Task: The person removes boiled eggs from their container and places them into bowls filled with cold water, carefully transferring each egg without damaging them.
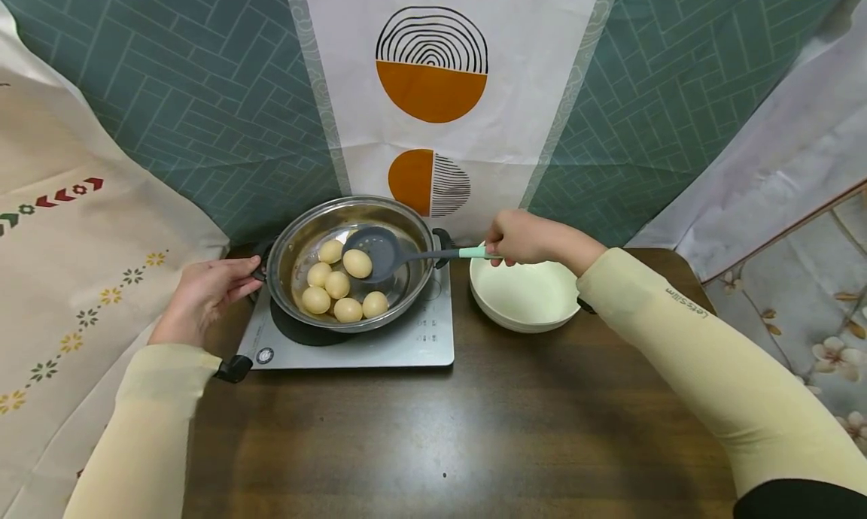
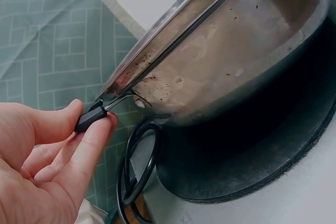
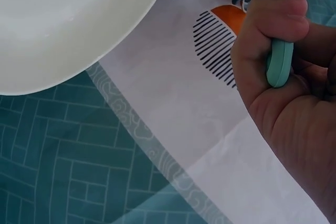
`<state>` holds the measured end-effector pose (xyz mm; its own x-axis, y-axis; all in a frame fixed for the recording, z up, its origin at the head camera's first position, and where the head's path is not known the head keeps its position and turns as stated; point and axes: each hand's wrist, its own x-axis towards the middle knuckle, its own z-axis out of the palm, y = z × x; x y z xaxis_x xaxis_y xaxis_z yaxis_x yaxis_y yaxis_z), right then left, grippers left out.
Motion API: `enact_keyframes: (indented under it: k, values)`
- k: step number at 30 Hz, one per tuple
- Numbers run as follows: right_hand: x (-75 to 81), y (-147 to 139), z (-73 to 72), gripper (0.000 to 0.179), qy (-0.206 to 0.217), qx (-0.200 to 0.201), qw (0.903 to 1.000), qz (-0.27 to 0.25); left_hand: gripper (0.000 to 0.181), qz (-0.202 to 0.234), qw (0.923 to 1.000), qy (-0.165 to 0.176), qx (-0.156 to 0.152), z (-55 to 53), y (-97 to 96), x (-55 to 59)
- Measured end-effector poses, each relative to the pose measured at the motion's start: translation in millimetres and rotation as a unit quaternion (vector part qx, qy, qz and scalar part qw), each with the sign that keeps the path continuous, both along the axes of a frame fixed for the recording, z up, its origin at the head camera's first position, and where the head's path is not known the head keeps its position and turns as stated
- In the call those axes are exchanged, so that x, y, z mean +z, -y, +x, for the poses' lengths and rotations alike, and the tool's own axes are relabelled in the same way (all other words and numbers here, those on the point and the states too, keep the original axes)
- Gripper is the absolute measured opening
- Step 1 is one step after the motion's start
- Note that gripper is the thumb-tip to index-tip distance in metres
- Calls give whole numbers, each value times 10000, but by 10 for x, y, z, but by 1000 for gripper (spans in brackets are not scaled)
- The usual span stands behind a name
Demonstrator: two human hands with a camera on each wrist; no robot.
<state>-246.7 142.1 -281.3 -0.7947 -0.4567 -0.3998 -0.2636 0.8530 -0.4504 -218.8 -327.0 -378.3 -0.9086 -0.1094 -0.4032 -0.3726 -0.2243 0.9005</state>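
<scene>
Head view shows one egg (image 1: 357, 263) over the near-left edge of the grey ladle (image 1: 387, 261), inside the pan (image 1: 295, 248); can't tell from here if it's properly seated. I'd guess it's light, smooth and a bit slippery, and it could crack or roll off if tipped, so I'd keep the ladle level and cup it from below. Six other eggs (image 1: 348, 311) sit in the pan. My right hand (image 1: 531, 239) has its fingers curled round the ladle's green end, which looks stiff and is the sensible spot to grab. My left hand (image 1: 211, 289) pinches the black pan handle (image 2: 92, 117), good for steadying what's probably a heavyish pan. It sits on the hotplate (image 1: 416, 346), with a white bowl (image 1: 521, 325) just beside that.
</scene>
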Motion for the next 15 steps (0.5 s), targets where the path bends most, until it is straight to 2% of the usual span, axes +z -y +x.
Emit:
enact_keyframes:
  k: [8, 15]
  values:
    - [49, -67, 28, 24, -206, -80, 9998, 8, 5, -2, 10000, 14, -39, 2, 24, -23]
    - [24, -131, 11, 23, -404, -137, 9991, 46, 7, 18, 10000, -10, -47, -5, 30, -30]
